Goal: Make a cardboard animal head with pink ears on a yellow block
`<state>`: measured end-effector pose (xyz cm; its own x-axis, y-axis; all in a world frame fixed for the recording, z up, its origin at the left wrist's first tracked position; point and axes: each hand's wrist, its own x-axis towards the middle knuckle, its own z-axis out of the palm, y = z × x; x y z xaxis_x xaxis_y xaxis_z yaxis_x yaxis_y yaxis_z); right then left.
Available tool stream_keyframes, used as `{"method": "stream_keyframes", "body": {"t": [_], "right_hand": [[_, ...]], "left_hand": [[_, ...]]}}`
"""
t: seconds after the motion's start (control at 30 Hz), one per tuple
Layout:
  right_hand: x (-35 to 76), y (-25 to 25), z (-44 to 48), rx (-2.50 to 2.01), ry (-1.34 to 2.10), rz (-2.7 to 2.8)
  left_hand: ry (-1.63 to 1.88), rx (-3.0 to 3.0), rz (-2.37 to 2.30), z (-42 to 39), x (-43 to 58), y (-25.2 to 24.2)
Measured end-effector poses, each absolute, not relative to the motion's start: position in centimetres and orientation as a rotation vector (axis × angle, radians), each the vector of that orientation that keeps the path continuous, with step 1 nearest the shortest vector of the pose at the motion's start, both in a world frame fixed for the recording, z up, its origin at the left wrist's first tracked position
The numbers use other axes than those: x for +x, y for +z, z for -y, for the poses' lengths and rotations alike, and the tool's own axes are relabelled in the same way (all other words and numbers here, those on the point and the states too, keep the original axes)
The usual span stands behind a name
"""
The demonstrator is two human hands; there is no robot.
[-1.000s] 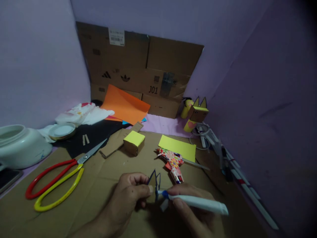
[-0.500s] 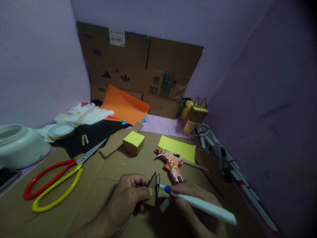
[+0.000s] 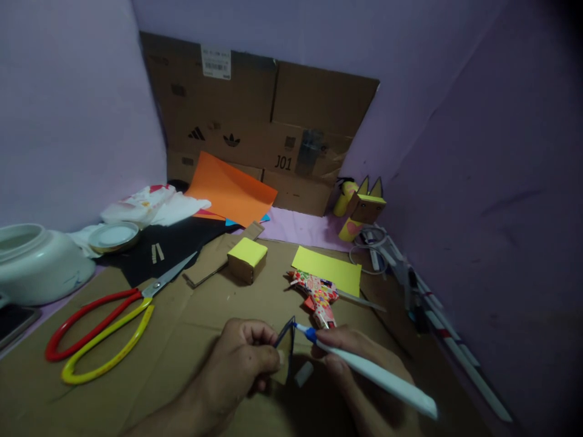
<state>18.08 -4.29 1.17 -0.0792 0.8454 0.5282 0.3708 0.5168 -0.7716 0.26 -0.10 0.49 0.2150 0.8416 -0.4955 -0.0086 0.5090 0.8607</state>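
Note:
My left hand (image 3: 239,364) pinches a small brown cardboard triangle (image 3: 286,352) with dark blue edges, held upright over the cardboard work mat (image 3: 182,328). My right hand (image 3: 359,364) grips a white marker (image 3: 373,375) with a blue tip, and the tip touches the top edge of the triangle. A small white scrap (image 3: 303,374) lies just below the two hands.
Red and yellow scissors (image 3: 100,331) lie at left. A yellow-topped cardboard cube (image 3: 246,260), a patterned glue gun (image 3: 316,297) and a yellow sheet (image 3: 327,270) sit ahead. Behind are orange paper (image 3: 230,191), a flattened carton (image 3: 264,121), a cardboard cat figure (image 3: 362,209). A white jar (image 3: 39,264) stands far left.
The marker tip has slid up from the lower side of the triangle to its top edge. My left hand turned the piece slightly, so its brown face shows.

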Motion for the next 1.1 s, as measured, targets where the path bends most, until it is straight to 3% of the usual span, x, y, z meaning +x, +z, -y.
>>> {"method": "stream_keyframes", "body": {"t": [1.1], "right_hand": [[17.0,-0.4,6.0,-1.272,0.479,1.425]], "left_hand": [[0.714,0.862,-1.25,-0.1,0.5,1.6]]}}
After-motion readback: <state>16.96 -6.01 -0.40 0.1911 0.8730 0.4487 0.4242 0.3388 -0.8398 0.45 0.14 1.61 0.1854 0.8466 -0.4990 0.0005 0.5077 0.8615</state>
